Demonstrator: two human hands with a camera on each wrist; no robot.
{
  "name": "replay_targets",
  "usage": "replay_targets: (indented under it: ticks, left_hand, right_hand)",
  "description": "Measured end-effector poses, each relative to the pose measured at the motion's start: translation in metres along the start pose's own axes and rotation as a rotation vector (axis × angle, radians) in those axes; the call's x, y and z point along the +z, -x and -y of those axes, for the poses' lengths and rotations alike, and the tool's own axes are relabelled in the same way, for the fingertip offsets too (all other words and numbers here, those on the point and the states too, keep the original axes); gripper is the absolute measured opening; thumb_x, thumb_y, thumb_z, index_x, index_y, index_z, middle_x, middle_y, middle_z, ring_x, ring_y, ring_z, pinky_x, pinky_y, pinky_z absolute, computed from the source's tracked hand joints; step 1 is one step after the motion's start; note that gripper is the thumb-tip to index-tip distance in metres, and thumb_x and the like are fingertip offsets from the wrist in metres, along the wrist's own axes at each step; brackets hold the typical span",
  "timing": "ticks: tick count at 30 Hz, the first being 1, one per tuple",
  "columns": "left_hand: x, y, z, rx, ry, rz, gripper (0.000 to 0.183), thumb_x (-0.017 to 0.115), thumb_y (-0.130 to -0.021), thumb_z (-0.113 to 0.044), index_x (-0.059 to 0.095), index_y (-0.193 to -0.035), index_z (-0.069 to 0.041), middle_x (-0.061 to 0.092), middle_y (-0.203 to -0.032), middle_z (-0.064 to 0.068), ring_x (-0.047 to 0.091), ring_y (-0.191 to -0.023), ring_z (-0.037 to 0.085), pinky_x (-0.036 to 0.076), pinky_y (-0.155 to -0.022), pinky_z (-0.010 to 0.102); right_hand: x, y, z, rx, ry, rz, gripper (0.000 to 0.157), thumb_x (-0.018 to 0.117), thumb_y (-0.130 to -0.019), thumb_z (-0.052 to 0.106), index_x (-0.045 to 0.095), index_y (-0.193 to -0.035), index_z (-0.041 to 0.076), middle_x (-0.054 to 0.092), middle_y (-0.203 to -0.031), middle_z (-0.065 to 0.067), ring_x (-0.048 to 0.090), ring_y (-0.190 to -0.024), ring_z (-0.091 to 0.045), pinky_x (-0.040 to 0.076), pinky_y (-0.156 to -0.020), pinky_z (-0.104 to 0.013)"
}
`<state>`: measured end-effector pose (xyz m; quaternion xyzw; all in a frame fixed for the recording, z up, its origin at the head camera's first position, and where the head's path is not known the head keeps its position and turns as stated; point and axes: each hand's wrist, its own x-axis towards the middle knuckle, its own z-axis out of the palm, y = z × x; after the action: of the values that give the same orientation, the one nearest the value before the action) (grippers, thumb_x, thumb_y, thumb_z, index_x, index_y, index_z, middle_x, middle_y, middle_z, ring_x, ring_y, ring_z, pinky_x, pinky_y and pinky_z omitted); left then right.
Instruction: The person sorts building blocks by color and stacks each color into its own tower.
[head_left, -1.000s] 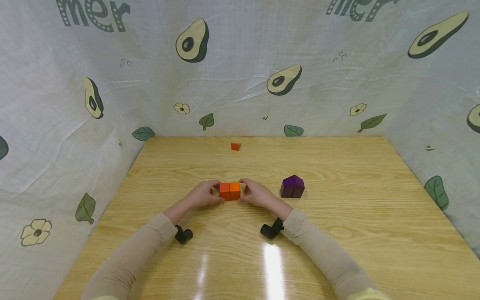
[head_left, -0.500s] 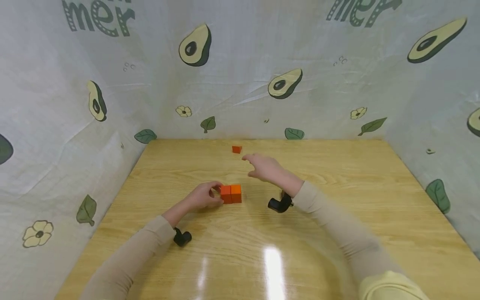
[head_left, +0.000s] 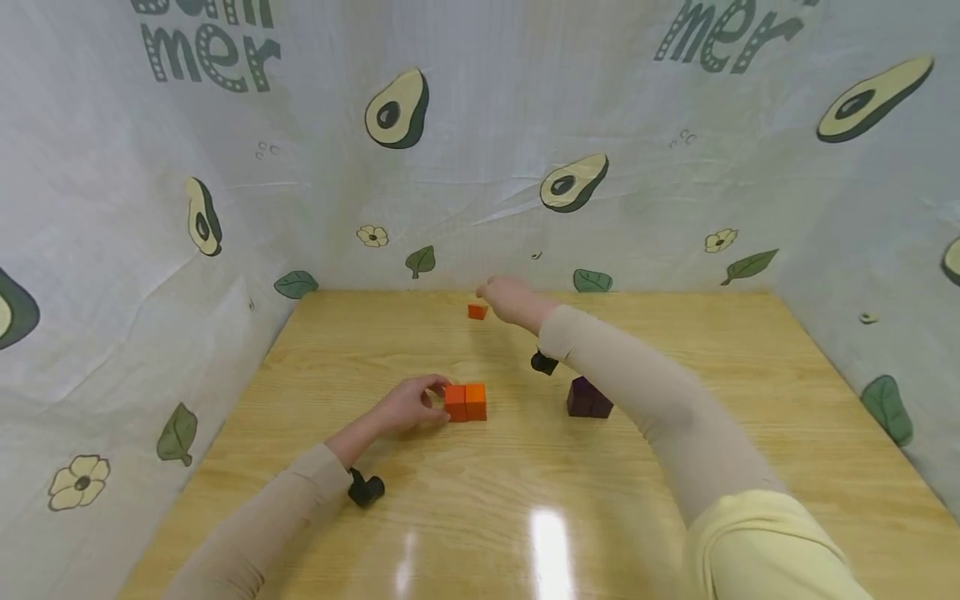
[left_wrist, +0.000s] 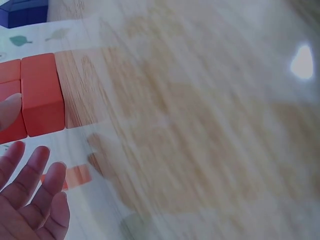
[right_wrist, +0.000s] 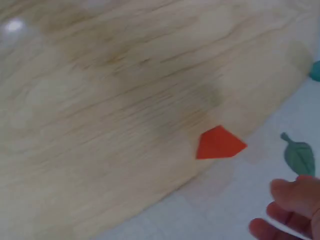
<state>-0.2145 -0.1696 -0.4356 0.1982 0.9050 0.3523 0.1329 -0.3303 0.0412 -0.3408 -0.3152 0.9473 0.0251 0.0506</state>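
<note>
Two orange blocks stand side by side on the table, the left block [head_left: 455,403] redder than the right block [head_left: 476,402]. My left hand [head_left: 408,404] pinches the left block between index finger at the back and thumb at the front; in the left wrist view the thumb [left_wrist: 10,112] lies on its face while the other fingers spread loosely below. Farther back lies a small orange triangular block [head_left: 477,312]. Over its right side hovers my right hand [head_left: 510,300], fingers extended; the right wrist view shows a gap between that hand [right_wrist: 295,205] and the triangular block [right_wrist: 220,143].
Dark purple blocks [head_left: 588,400] stand to the right, partly covered by the right sleeve [head_left: 637,371]. A patterned cloth wall [head_left: 480,200] meets the table's back edge. Black wrist cameras hang under each forearm, the left camera [head_left: 366,490] close over the wood.
My right hand has left the right orange block and travelled back to the small triangular block. My left hand stays at the left block. The view has tilted up slightly.
</note>
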Motion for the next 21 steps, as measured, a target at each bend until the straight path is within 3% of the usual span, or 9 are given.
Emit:
replay_targets:
  ticks: [5, 8, 10, 14, 17, 21]
  left_hand:
    - [0.000, 0.003, 0.001, -0.002, 0.020, 0.010, 0.046, 0.074, -0.077, -0.017, 0.056, -0.117, -0.005, 0.061, -0.104, 0.006, 0.050, -0.072, 0.013, 0.043, -0.067, 0.026]
    - [-0.001, 0.004, 0.002, -0.005, 0.020, 0.017, 0.047, 0.074, -0.077, -0.018, 0.056, -0.118, -0.006, 0.061, -0.105, 0.006, 0.050, -0.074, 0.013, 0.044, -0.069, 0.027]
    - [-0.002, 0.004, 0.002, 0.000, 0.014, 0.015, 0.047, 0.074, -0.077, -0.018, 0.056, -0.119, -0.006, 0.061, -0.104, 0.006, 0.051, -0.074, 0.013, 0.044, -0.069, 0.027]
    - [-0.002, 0.004, 0.004, 0.003, 0.009, 0.009, 0.045, 0.073, -0.078, -0.019, 0.056, -0.118, -0.007, 0.061, -0.104, 0.006, 0.051, -0.075, 0.013, 0.045, -0.070, 0.027]
    - [-0.002, 0.006, 0.005, 0.002, 0.021, 0.009, 0.044, 0.073, -0.078, -0.019, 0.057, -0.117, -0.007, 0.061, -0.104, 0.007, 0.051, -0.075, 0.013, 0.045, -0.069, 0.027]
    - [-0.001, 0.009, 0.007, 0.000, 0.032, 0.009, 0.044, 0.073, -0.078, -0.019, 0.057, -0.117, -0.007, 0.061, -0.104, 0.007, 0.051, -0.075, 0.013, 0.045, -0.069, 0.027]
  right_hand:
    - [0.020, -0.022, -0.001, -0.097, 0.218, -0.046, 0.033, 0.052, -0.092, 0.004, 0.055, -0.124, 0.011, 0.057, -0.115, -0.010, 0.057, -0.101, -0.026, 0.047, -0.085, -0.038]
    - [0.031, -0.030, -0.002, -0.109, 0.239, -0.052, 0.035, 0.054, -0.091, 0.004, 0.054, -0.126, 0.012, 0.055, -0.120, -0.011, 0.053, -0.109, -0.026, 0.043, -0.091, -0.040]
    - [0.039, -0.034, -0.004, -0.088, 0.160, -0.031, 0.037, 0.050, -0.093, 0.005, 0.050, -0.129, 0.011, 0.051, -0.126, -0.013, 0.049, -0.116, -0.028, 0.039, -0.096, -0.041]
    - [0.056, -0.037, -0.008, 0.087, -0.252, 0.000, 0.042, 0.036, -0.100, 0.026, 0.039, -0.139, 0.010, 0.040, -0.141, -0.012, 0.038, -0.128, -0.030, 0.028, -0.106, -0.040]
    - [0.066, -0.040, -0.008, 0.195, -0.478, 0.004, 0.054, 0.027, -0.099, 0.043, 0.027, -0.145, 0.014, 0.029, -0.148, -0.007, 0.030, -0.133, -0.030, 0.023, -0.108, -0.040]
    - [0.074, -0.044, -0.002, 0.112, -0.338, 0.068, 0.048, 0.026, -0.101, 0.034, 0.021, -0.147, 0.017, 0.019, -0.152, -0.007, 0.023, -0.137, -0.029, 0.020, -0.109, -0.044]
